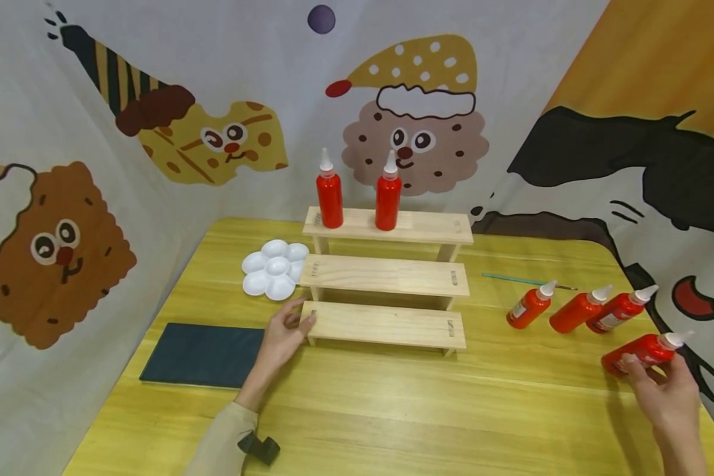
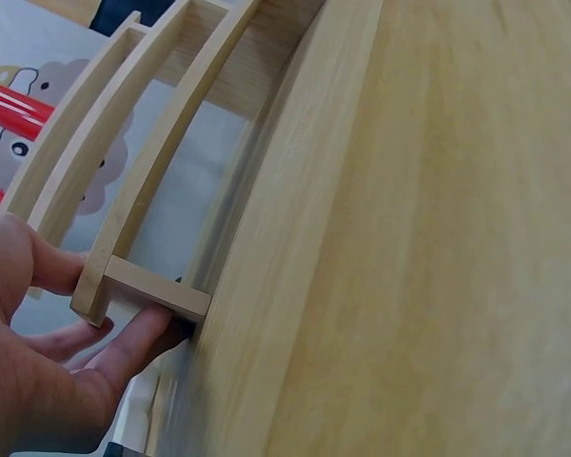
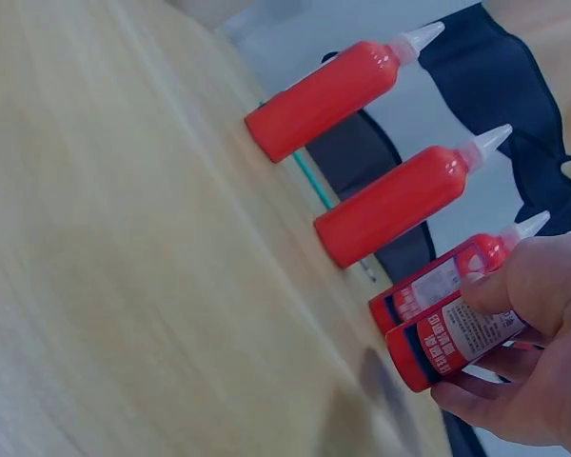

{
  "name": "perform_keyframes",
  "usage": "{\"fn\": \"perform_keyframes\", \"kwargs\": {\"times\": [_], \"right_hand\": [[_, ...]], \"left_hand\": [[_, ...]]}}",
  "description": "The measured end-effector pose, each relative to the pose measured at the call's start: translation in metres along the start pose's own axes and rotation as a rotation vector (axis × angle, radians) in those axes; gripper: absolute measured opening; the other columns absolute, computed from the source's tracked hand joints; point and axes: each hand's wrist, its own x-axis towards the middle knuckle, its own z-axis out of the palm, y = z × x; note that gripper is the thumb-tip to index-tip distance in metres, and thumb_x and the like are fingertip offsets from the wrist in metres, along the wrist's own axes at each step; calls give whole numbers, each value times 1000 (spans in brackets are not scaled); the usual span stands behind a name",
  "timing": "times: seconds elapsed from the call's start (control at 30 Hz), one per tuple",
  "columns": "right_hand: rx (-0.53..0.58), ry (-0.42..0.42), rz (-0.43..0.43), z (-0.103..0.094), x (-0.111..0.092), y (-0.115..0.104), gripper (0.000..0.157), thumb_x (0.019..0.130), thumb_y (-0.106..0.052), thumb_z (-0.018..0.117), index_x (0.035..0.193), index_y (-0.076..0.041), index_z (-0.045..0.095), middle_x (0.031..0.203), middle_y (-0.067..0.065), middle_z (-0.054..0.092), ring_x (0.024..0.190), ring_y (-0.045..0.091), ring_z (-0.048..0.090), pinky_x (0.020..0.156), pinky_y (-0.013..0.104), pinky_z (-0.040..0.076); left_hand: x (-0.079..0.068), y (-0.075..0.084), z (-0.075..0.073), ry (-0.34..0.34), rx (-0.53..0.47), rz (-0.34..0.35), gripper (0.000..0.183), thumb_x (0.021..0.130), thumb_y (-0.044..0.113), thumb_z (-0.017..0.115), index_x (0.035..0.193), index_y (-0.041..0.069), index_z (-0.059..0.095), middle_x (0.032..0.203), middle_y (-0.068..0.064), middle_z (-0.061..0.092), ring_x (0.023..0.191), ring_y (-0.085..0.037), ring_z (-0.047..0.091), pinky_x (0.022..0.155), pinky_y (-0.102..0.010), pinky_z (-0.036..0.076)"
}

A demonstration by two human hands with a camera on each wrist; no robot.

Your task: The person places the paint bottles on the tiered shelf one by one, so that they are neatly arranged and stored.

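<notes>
Okay, table [image 1: 381, 410] first: yellow wood, spans my whole front. On it, mid-table, a three-step wooden shelf [image 1: 387, 274], long axis running left to right. Key relation: the shelf lies leftward of my right hand [image 1: 666, 393] and the red bottle [image 1: 648, 347] it has, well apart. My left hand [image 1: 282, 337] is the one nearer the shelf, actually touching it; my right is the one nearer every bottle on the table.

Left of the shelf, a dark flat panel [image 1: 202, 356] by my left forearm; behind that a white flower palette [image 1: 276, 268] close to the middle step, can't tell if touching.

Left fingers: gripping the left end of the lowest step, thumb on the board, fingers tucked below by the leg. Right fingers: closed around the bottle's body, thumb one side, fingers the other, gap only as wide as the bottle. Its long axis is near upright, nozzle up, tipped rightward in the head view, roughly parallel to its neighbours. Base on or just off the table: can't tell.

Three more red bottles [image 1: 576, 313] stand on the table, beyond and left of mine. Two others [image 1: 388, 203] stand on the top step, left end and about middle. Smallest, a thin brush [image 1: 512, 279] lies behind the table bottles.
</notes>
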Motion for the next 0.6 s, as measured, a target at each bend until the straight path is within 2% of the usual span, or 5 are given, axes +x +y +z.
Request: {"fn": "perform_keyframes", "kwargs": {"times": [0.17, 0.27, 0.43, 0.6], "right_hand": [[-27, 44, -40, -8, -7, -13, 61, 107, -22, 49, 160, -7, 24, 163, 24, 30, 146, 47, 36, 115, 60, 34], [-29, 58, -66, -13, -11, -22, 59, 107, -22, 47, 160, -8, 25, 163, 24, 31, 144, 48, 38, 115, 58, 35], [-23, 97, -86, -20, -20, -39, 58, 108, -25, 45, 161, -15, 25, 162, 21, 35, 146, 42, 39, 117, 53, 35], [-19, 85, -70, -25, -27, -53, 58, 108, -32, 45, 162, -25, 24, 163, 18, 35, 147, 38, 39, 119, 51, 35]], "left_hand": [[-1, 0, 0, -8, -10, -7, 52, 97, 22, 69, 146, 11, 55, 136, -29, 61, 125, -43, 61, 90, -48, 59], [-1, 0, -1, -8, 1, -7, 52, 97, 23, 69, 146, 12, 55, 136, -29, 61, 126, -43, 60, 92, -50, 58], [-1, 2, -1, -9, 20, -10, 52, 98, 24, 68, 146, 13, 54, 143, -28, 56, 128, -43, 58, 98, -55, 54], [-1, 2, -1, -10, 22, -8, 52, 98, 23, 68, 146, 12, 54, 142, -29, 56, 128, -44, 59, 97, -54, 55]]}}
